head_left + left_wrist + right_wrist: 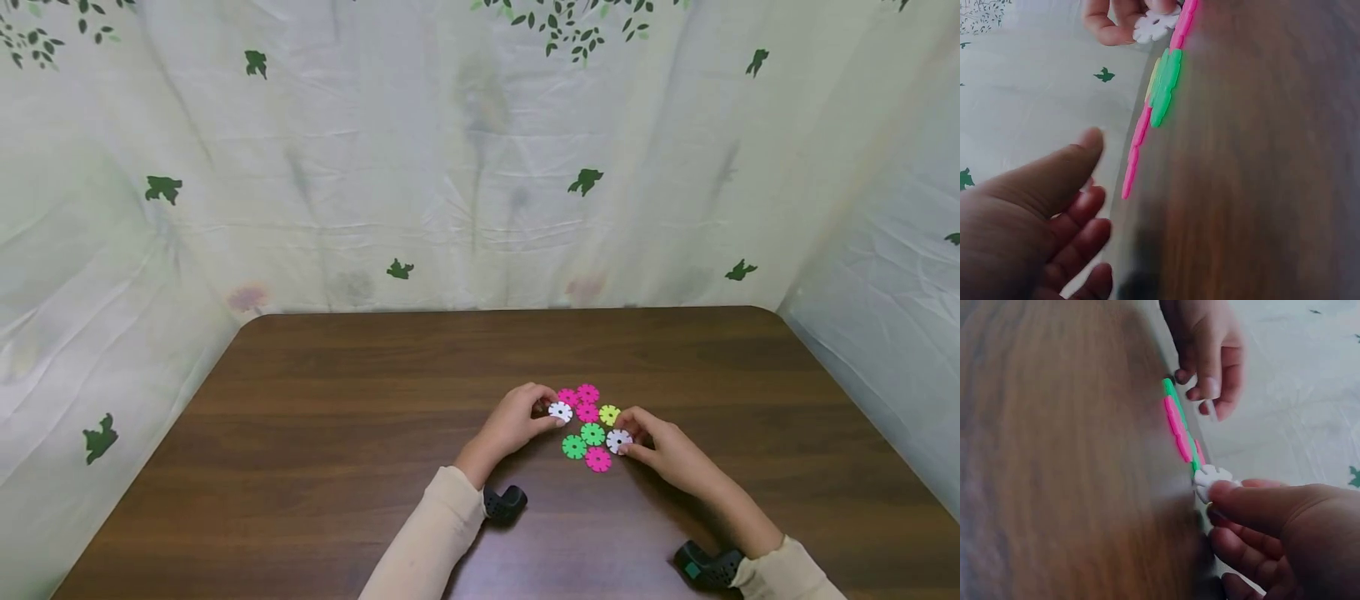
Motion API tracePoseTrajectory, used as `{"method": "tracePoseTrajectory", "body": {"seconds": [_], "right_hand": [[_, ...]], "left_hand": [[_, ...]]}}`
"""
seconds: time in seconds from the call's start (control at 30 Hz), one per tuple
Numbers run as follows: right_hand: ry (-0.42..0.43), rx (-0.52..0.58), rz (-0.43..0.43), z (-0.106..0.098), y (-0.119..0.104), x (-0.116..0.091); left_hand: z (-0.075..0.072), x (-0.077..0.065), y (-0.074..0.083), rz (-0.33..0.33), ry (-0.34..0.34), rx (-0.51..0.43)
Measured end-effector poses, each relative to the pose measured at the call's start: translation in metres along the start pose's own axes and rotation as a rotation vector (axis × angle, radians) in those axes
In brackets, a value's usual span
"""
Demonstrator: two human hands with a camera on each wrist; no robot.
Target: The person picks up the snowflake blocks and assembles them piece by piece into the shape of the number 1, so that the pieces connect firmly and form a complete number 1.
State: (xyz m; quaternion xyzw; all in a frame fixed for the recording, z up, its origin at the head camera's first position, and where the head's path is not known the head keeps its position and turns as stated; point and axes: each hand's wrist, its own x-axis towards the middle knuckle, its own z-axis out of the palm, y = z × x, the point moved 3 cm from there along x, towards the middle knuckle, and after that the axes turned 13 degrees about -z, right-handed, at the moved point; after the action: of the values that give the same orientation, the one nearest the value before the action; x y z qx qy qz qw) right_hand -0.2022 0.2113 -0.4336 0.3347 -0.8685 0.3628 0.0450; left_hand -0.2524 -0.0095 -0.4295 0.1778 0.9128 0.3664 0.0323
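Observation:
My left hand (516,418) pinches a white notched plastic disc (560,412) between thumb and fingers; in the right wrist view that disc appears nearly edge-on. Across from it, my right hand (667,452) grips another white notched disc (1214,478), held up at a tilt by thumb and fingers. Between the two hands lie several flat discs of the same kind: pink (588,412), green (592,433) and one yellow (609,415). The yellow disc sits right by the right fingertips. In the left wrist view, the left fingers hide the disc in that hand.
The discs lie on a brown wooden table (337,450) with rounded far corners. A pale curtain (420,150) printed with green leaves hangs behind it and along the sides. Each wrist wears a black camera, the left one (506,503) close over the tabletop.

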Motion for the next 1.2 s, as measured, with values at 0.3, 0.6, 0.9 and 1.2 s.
{"method": "tracePoseTrajectory", "body": {"seconds": [0.3, 0.6, 0.9, 1.2], "right_hand": [[0.045, 0.172, 0.025, -0.007, -0.007, 0.010], [0.103, 0.179, -0.029, -0.016, -0.024, 0.035], [0.085, 0.152, -0.075, -0.013, -0.041, 0.056], [0.083, 0.210, -0.109, -0.005, -0.055, 0.072]], "left_hand": [[-0.019, -0.006, 0.004, 0.049, 0.125, -0.067], [-0.038, -0.020, 0.009, 0.100, 0.203, -0.018], [-0.054, -0.036, 0.011, 0.137, 0.235, -0.005], [-0.061, -0.046, 0.014, 0.200, 0.235, 0.016]]}}
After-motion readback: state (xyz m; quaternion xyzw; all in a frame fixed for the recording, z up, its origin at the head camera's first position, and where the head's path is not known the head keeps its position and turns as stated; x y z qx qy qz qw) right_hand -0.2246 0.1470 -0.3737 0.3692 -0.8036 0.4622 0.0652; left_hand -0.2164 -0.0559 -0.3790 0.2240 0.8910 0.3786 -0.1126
